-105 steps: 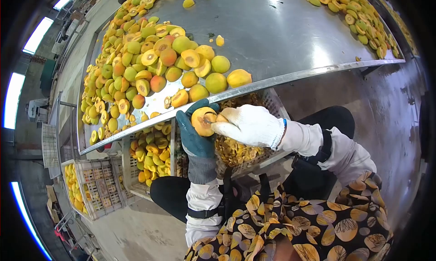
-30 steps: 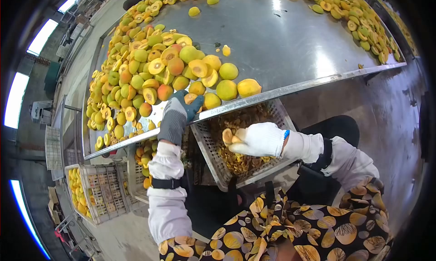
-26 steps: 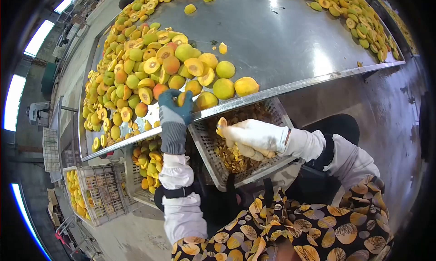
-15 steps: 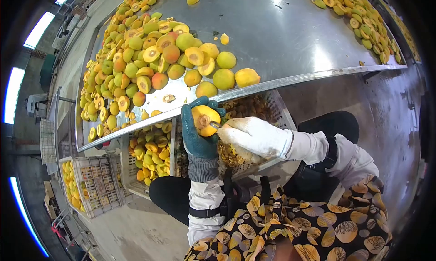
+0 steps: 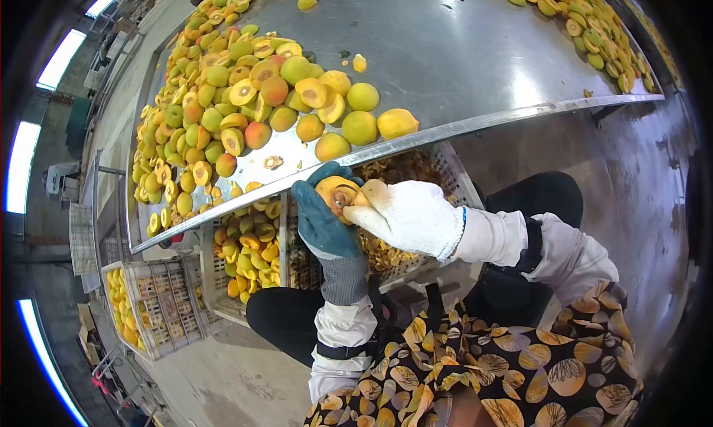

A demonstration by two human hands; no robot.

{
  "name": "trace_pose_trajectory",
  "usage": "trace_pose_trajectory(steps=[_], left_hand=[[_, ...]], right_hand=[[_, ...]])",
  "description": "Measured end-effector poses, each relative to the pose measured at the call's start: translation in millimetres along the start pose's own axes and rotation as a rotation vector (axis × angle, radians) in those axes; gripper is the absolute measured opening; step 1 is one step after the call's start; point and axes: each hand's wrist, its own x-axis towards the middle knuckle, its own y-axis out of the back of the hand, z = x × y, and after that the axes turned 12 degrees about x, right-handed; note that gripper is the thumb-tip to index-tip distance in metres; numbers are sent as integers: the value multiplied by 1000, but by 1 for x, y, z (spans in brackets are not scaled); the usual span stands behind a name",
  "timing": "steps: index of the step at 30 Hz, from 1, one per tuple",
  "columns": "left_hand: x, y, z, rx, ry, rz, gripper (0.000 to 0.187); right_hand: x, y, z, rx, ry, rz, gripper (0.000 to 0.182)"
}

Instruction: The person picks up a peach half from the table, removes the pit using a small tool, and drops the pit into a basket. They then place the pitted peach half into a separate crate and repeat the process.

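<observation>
A steel table [image 5: 460, 48] fills the far half of the view. A big heap of fruit [image 5: 223, 108] covers its left side, whole yellow-green pieces mixed with cut halves showing their pits, and a thinner band of halves [image 5: 594, 33] lies along the far right edge. The middle of the table is bare metal but for a scrap or two.

Under the near edge of the table stand grey crates. The crate [image 5: 453, 167] straight below the hands holds small brown-orange pieces that look like pits and scraps. The left crate [image 5: 245, 241] is well filled with yellow halves, and a farther crate [image 5: 141, 308] at the near left holds a few more.

The left hand [image 5: 323, 219], in a dark teal glove, has its fingers curled shut around a half fruit [image 5: 338, 194], cut face up, held just over the pit crate at the table's edge. The right hand [image 5: 408, 215], in a white glove, is closed as if on a small tool that I cannot make out, its fingertips pressed at the pit in the half.

Judging from how things lie, a good share is done, as the filled crates show, yet most of the heap is left, and this half is not yet pitted.
</observation>
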Motion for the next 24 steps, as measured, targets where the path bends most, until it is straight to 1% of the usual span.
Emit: trace_pose_trajectory(steps=[2,4,7,10,12,13,15,16,18,19,21,22,24], left_hand=[[-3,-4,18,87,-34,53,52],[-1,-4,42,-254,197,44,52],[-1,-1,41,-44,130,42,51],[-3,3,32,-59,168,0,50],[0,2,33,-77,120,-60,50],[2,2,35,-87,95,-88,50],[6,2,45,-127,126,-115,52],[7,2,47,-147,142,-128,53],[11,3,35,-294,185,-214,56],[14,4,31,-366,207,-257,57],[16,7,25,-352,186,-334,59],[18,7,28,-347,173,-372,60],[16,5,32,-336,160,-378,61]], right_hand=[[1,-4,5,-13,4,-11,51],[1,-4,7,22,-32,-61,52],[5,3,3,167,-134,-186,54],[7,7,4,370,-232,-319,55],[9,10,5,514,-298,-416,54],[9,12,3,577,-325,-406,54],[8,15,-3,702,-379,-386,54],[8,17,-2,869,-488,-437,51],[5,22,4,1204,-709,-535,46],[5,22,7,1332,-776,-549,47],[2,18,13,1596,-911,-573,49],[0,17,15,1559,-840,-577,53],[-1,19,14,1492,-849,-557,53]])
